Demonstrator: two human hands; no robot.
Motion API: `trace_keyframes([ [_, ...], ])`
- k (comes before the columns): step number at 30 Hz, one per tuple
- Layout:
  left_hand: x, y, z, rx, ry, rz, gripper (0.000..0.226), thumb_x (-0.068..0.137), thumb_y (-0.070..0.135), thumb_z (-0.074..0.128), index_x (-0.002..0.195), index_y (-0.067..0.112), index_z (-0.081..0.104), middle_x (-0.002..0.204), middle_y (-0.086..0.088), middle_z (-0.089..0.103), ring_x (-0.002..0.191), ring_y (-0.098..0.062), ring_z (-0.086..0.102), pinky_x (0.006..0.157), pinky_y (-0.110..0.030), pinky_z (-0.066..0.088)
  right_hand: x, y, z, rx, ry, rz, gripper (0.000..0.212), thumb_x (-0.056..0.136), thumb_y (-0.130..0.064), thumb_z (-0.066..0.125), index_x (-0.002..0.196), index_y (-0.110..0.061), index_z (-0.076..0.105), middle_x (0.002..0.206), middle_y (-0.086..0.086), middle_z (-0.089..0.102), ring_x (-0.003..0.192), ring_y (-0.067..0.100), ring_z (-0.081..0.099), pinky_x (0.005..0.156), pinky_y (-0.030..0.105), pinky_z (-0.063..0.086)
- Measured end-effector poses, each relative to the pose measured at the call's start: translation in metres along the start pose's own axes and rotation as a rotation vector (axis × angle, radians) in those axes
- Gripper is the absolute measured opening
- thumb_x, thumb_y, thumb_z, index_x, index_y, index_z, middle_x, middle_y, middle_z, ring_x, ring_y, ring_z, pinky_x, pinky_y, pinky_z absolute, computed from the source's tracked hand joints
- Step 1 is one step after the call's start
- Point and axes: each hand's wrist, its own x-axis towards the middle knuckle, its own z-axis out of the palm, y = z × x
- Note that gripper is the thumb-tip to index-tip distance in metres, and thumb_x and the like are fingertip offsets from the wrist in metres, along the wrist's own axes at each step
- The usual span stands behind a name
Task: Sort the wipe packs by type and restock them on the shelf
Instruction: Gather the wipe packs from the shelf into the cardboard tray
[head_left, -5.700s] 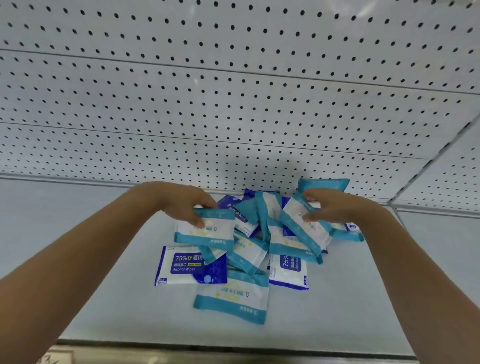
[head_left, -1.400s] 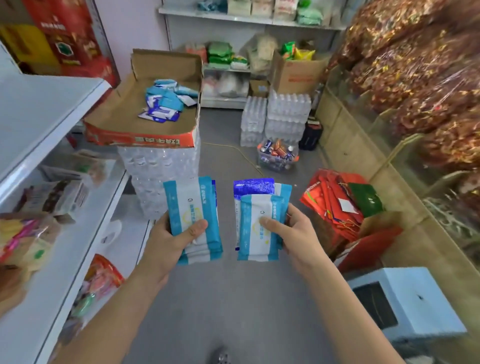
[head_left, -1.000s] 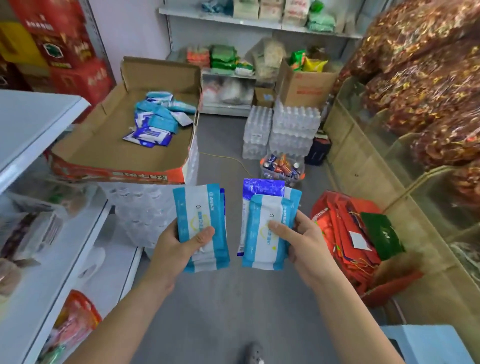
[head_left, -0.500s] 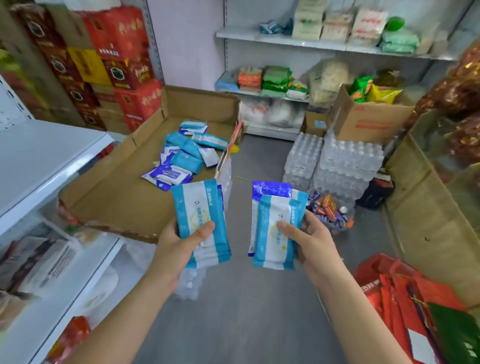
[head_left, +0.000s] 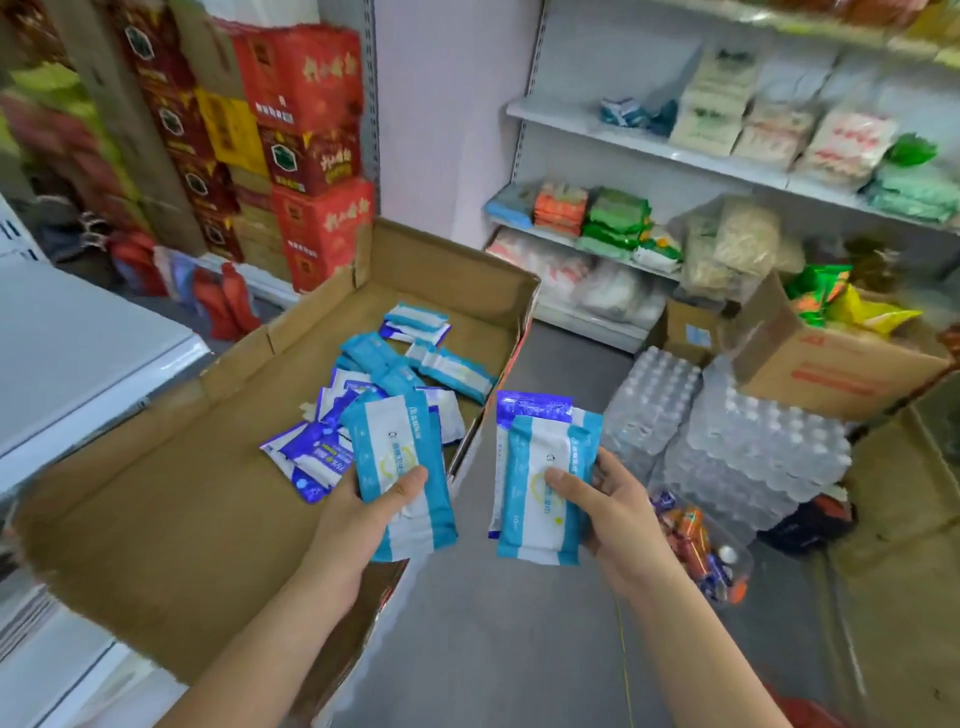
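Observation:
My left hand (head_left: 358, 525) grips a small stack of teal-and-white wipe packs (head_left: 397, 457), thumb across the front. My right hand (head_left: 613, 519) holds a second stack (head_left: 540, 483): teal packs in front and a dark blue pack behind, its top edge showing. Both stacks are upright at the near right corner of an open cardboard box (head_left: 171, 499). In the box lies a loose heap of several teal and dark blue wipe packs (head_left: 384, 395).
A white shelf (head_left: 67, 358) runs along the left. Shrink-wrapped water bottle cases (head_left: 748, 447) stand on the floor to the right, a tub of cans (head_left: 696, 551) before them. Red cartons (head_left: 306, 156) are stacked behind the box. Stocked shelves (head_left: 727, 171) line the back wall.
I turned from the pegboard shelf, where both hands picked packs from a pile. I came up to the box, which now lies just under my hands. Both grips are unchanged.

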Motion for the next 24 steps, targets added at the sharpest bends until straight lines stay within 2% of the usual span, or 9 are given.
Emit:
trace_keyframes([
  [3,0.04,0.005,0.0,0.006,0.08,-0.016,0.037,0.079,0.026,0.082,0.113,0.023,0.066,0.104,0.005,0.077,0.097,-0.02,0.074,0.092,-0.044,0.056,0.057,-0.005,0.014,-0.034,-0.083,0.028,0.037,0.086,-0.005,0.072,0.119,-0.017,0.063,0.111,0.007,0.075,0.099,0.029,0.073,0.089,0.048,0.057],
  [6,0.081,0.008,-0.003,0.005,0.168,-0.022,0.043,0.077,0.03,0.082,0.116,0.024,0.066,0.107,0.005,0.077,0.098,-0.019,0.074,0.094,-0.044,0.056,0.123,-0.008,0.031,-0.069,-0.189,0.068,0.04,0.085,-0.007,0.074,0.121,-0.018,0.062,0.111,0.006,0.075,0.099,0.029,0.073,0.088,0.048,0.058],
  [8,0.106,0.008,-0.006,0.007,0.232,-0.007,0.045,0.079,0.029,0.081,0.12,0.023,0.065,0.11,0.004,0.076,0.098,-0.018,0.074,0.088,-0.04,0.057,0.171,-0.009,0.046,-0.091,-0.288,0.1,0.04,0.084,-0.008,0.075,0.12,-0.019,0.061,0.11,0.005,0.075,0.098,0.028,0.074,0.081,0.042,0.06],
  [13,0.145,0.018,-0.016,0.036,0.469,-0.031,0.023,0.089,0.015,0.073,0.112,0.016,0.068,0.1,0.0,0.077,0.079,-0.009,0.075,0.057,-0.018,0.055,0.27,-0.007,0.091,-0.234,-0.5,0.131,0.04,0.079,-0.011,0.082,0.114,-0.022,0.065,0.11,0.004,0.076,0.097,0.026,0.073,0.087,0.046,0.059],
  [15,0.156,0.025,-0.027,0.058,0.556,-0.052,0.022,0.09,0.012,0.071,0.112,0.01,0.068,0.1,-0.004,0.076,0.076,-0.01,0.075,0.058,-0.018,0.057,0.3,-0.004,0.117,-0.288,-0.568,0.156,0.038,0.078,-0.009,0.082,0.111,-0.02,0.066,0.106,0.005,0.076,0.093,0.024,0.074,0.081,0.041,0.061],
  [18,0.169,0.022,-0.047,0.009,0.636,-0.109,0.031,0.088,0.014,0.074,0.116,0.005,0.067,0.11,-0.014,0.075,0.094,-0.027,0.074,0.078,-0.035,0.062,0.331,0.005,0.157,-0.39,-0.676,0.176,0.046,0.07,-0.023,0.089,0.11,-0.022,0.067,0.108,0.004,0.075,0.096,0.024,0.073,0.086,0.048,0.059],
  [20,0.175,0.019,-0.057,-0.005,0.692,-0.141,0.035,0.083,0.019,0.078,0.114,0.005,0.069,0.108,-0.014,0.076,0.095,-0.029,0.074,0.084,-0.042,0.061,0.344,0.013,0.184,-0.444,-0.736,0.187,0.04,0.073,-0.02,0.088,0.107,-0.022,0.067,0.108,0.005,0.074,0.097,0.024,0.073,0.088,0.047,0.059],
  [22,0.185,0.018,-0.067,-0.004,0.746,-0.149,0.035,0.083,0.02,0.08,0.113,0.006,0.069,0.103,-0.011,0.077,0.09,-0.026,0.075,0.079,-0.038,0.061,0.353,0.02,0.21,-0.492,-0.794,0.174,0.03,0.078,-0.012,0.083,0.099,-0.023,0.065,0.107,0.004,0.073,0.096,0.022,0.072,0.087,0.042,0.059],
  [24,0.197,0.017,-0.08,0.025,0.75,-0.152,0.032,0.084,0.019,0.08,0.111,0.006,0.069,0.101,-0.009,0.077,0.082,-0.019,0.075,0.066,-0.027,0.06,0.359,0.026,0.232,-0.543,-0.797,0.14,0.029,0.078,-0.011,0.083,0.095,-0.026,0.063,0.108,0.005,0.073,0.093,0.019,0.072,0.084,0.04,0.06],
])
